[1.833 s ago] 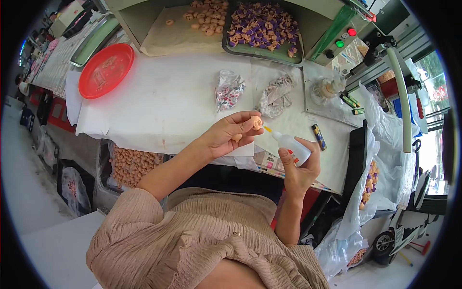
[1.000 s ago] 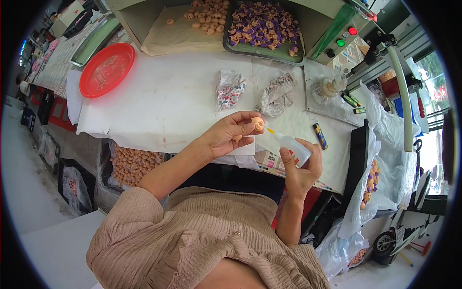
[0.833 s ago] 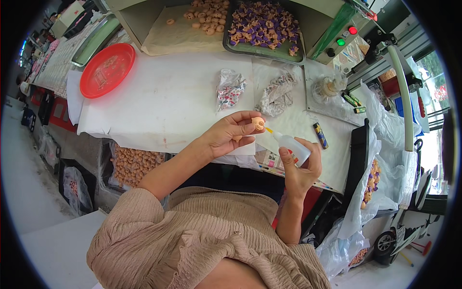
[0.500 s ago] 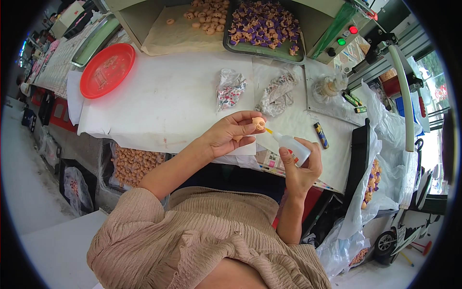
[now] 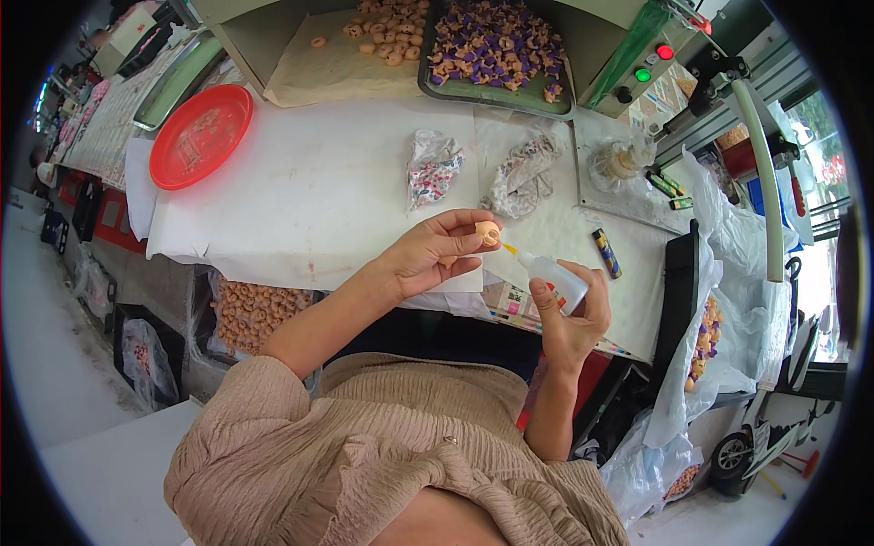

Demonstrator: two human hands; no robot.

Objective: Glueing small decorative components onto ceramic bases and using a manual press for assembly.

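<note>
Between the thumb and fingers of my left hand (image 5: pixel 435 253) is a small peach-coloured doll head (image 5: pixel 488 234), its hollow side turned to the right. My right hand (image 5: pixel 575 318) is wrapped round a white squeeze bottle (image 5: pixel 555 284). The bottle tilts up to the left, and its thin yellow nozzle tip (image 5: pixel 512 248) points at the doll head, very close to it; I cannot tell if they touch. Both hands are above the front edge of the paper-covered table (image 5: pixel 309 200).
At the back, a tray of purple-and-peach doll bodies (image 5: pixel 496 55) stands beside loose doll heads (image 5: pixel 393 41). A red plate (image 5: pixel 202 136) lies left. Crumpled cloths (image 5: pixel 435 168) and a dark glue-stick-like tube (image 5: pixel 606 253) lie ahead. A crate of peach heads (image 5: pixel 259 311) sits below left.
The nozzle has drawn back very slightly from the doll head. Otherwise both hands hold the same things in nearly the same place; the whole view has shifted a little.
</note>
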